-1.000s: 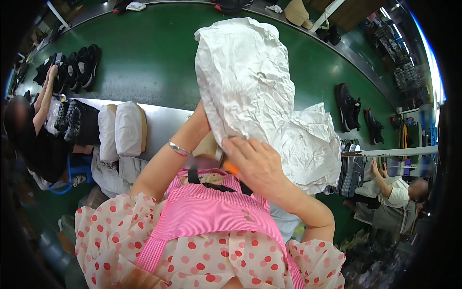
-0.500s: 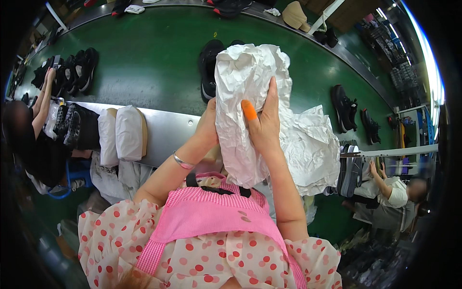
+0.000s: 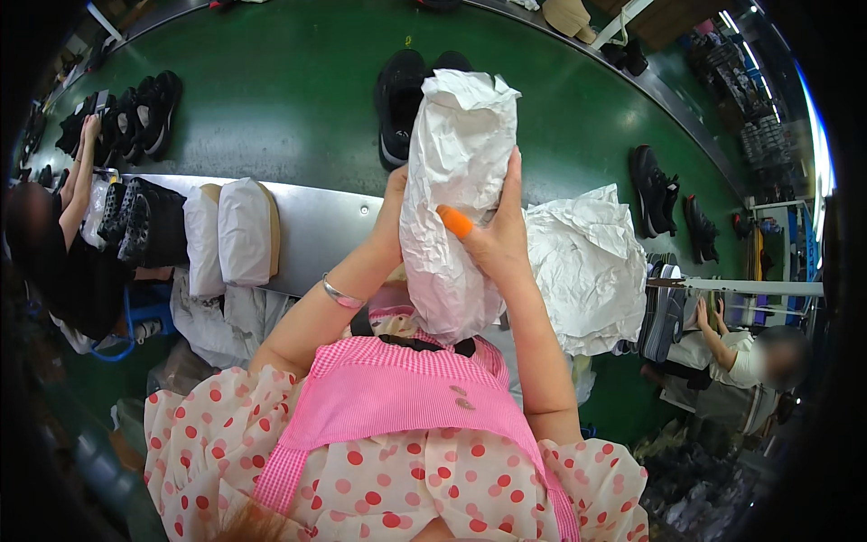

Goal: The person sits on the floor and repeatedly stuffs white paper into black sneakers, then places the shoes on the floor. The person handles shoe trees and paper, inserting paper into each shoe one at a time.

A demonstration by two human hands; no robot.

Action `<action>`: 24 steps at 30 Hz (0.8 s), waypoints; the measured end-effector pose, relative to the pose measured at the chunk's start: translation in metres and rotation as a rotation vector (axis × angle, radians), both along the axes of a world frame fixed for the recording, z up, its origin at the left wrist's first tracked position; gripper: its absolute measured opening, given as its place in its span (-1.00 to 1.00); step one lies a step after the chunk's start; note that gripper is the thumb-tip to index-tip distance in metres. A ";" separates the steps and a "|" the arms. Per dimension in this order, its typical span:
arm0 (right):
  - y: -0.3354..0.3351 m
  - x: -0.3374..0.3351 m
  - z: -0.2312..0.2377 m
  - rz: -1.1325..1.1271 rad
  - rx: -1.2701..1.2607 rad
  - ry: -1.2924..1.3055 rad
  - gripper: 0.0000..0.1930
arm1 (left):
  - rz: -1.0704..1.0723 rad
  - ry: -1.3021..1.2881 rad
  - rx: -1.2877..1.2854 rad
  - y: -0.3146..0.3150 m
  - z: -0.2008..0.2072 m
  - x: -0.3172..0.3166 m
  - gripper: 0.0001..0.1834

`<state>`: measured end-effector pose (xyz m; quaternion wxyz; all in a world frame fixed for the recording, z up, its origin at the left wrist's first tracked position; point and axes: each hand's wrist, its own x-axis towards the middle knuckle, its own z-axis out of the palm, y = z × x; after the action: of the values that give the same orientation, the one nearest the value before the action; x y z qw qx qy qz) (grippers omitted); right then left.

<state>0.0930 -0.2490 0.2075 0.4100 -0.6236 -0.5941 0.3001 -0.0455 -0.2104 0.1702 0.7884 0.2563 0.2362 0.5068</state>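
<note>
Between my two hands stands a long bundle of crumpled white paper (image 3: 456, 181), held upright in front of my chest. My left hand (image 3: 395, 210) is closed on its left side, with most of the fingers hidden behind the paper. On the other side my right hand (image 3: 502, 242) grips it, the thumb in an orange finger cot lying across the front. Just behind the bundle a pair of black shoes (image 3: 396, 104) rests on the green surface, partly covered by it. A pile of white paper sheets (image 3: 587, 271) lies beside my right forearm.
Wrapped white forms (image 3: 244, 233) stand on the metal ledge (image 3: 312, 226) at left, near dark patterned boots (image 3: 153, 221). Black shoes (image 3: 652, 190) sit on the green surface (image 3: 280, 99) at right. One person (image 3: 63, 253) works at far left, another (image 3: 741, 357) at far right.
The paper bundle has become narrower and more compact between my hands. Its loose right-hand part no longer sticks out, and my right thumb has shifted slightly left and down.
</note>
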 end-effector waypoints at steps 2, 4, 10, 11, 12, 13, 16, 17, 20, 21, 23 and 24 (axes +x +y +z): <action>-0.001 -0.003 -0.006 -0.018 0.013 -0.081 0.15 | 0.004 -0.038 -0.021 -0.001 0.004 -0.002 -0.71; 0.001 -0.005 -0.007 -0.026 0.008 -0.097 0.15 | -0.005 0.092 0.024 0.003 0.002 -0.003 -0.67; 0.008 -0.011 -0.006 -0.081 -0.099 0.036 0.16 | -0.199 -0.159 -0.076 0.010 0.013 -0.013 -0.49; 0.010 -0.011 -0.007 -0.099 -0.125 0.042 0.16 | -0.207 -0.218 -0.116 0.012 0.016 -0.013 -0.45; 0.011 -0.010 -0.007 -0.116 -0.151 0.049 0.16 | -0.148 -0.137 0.046 0.013 0.018 -0.013 -0.34; 0.012 -0.010 -0.008 -0.134 -0.177 0.055 0.15 | -0.054 -0.047 0.083 0.011 0.017 -0.010 -0.32; 0.016 -0.015 -0.006 -0.127 -0.228 0.000 0.14 | 0.118 0.250 0.215 0.002 0.010 -0.002 -0.18; 0.016 -0.014 -0.009 -0.105 -0.193 0.022 0.15 | 0.042 0.162 0.156 0.001 0.011 -0.004 -0.16; 0.015 -0.009 -0.018 -0.055 -0.065 -0.015 0.15 | -0.163 -0.050 -0.009 0.002 0.016 -0.013 -0.08; 0.012 -0.010 -0.017 -0.048 -0.008 -0.096 0.16 | -0.188 -0.105 -0.021 0.004 0.014 -0.014 -0.07; 0.006 -0.017 -0.007 -0.054 0.054 -0.312 0.17 | -0.230 -0.214 -0.045 0.004 0.010 -0.017 -0.06; 0.002 -0.023 0.002 -0.072 0.053 -0.449 0.18 | -0.230 -0.183 -0.021 0.001 0.015 -0.018 -0.05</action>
<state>0.0700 -0.2466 0.2100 0.2943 -0.6846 -0.6555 0.1229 -0.0631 -0.2096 0.1851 0.8622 0.2263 0.1374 0.4318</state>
